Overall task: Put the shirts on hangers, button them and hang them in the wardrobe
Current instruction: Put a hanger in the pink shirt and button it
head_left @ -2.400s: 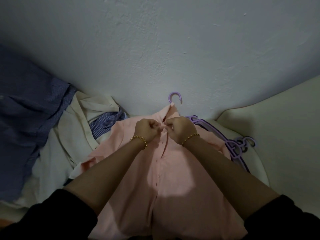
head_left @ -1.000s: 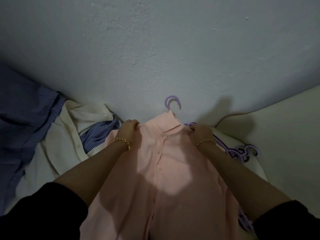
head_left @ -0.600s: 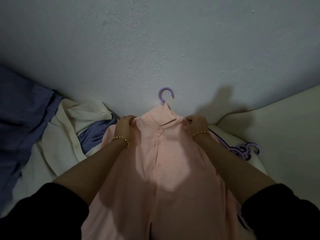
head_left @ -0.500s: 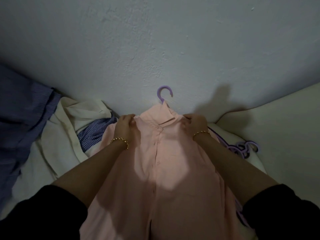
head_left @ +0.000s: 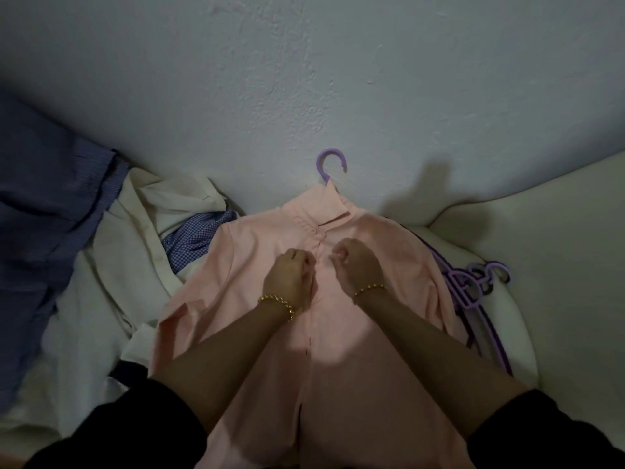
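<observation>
A: Where is the pink shirt (head_left: 338, 401) to be found?

B: It is laid front up on a cream cushioned surface (head_left: 558, 265), with its collar (head_left: 324, 208) turned toward the wall (head_left: 304, 79). A purple hanger (head_left: 320, 164) is carried inside it. Only the hook is seen, standing out of the collar against the wall.

A: And how are the fingers set against it?

B: Both hands are brought down on the chest of the shirt, a little below the collar button (head_left: 314, 230), which is seen done up. The left hand (head_left: 289, 279) is placed just left of the placket (head_left: 308, 333) and the right hand (head_left: 356, 265) just right of it, so that a narrow strip of placket is left showing between them. The left fingers (head_left: 304, 265) are curled tight, with the front edge of the cloth gathered in them. The right fingers (head_left: 338, 257) are curled too, thumb closed against forefinger, and a pinch of cloth appears to be held there.

A: What else is seen?

B: A gold bracelet is worn on each wrist. A heap of other shirts is piled to the left: a cream shirt (head_left: 135, 238), a blue checked shirt (head_left: 192, 238) touching the pink shoulder, and a dark blue shirt (head_left: 44, 198) farthest out. Spare purple hangers (head_left: 473, 282) are stacked to the right, partly tucked under the pink shirt.
</observation>
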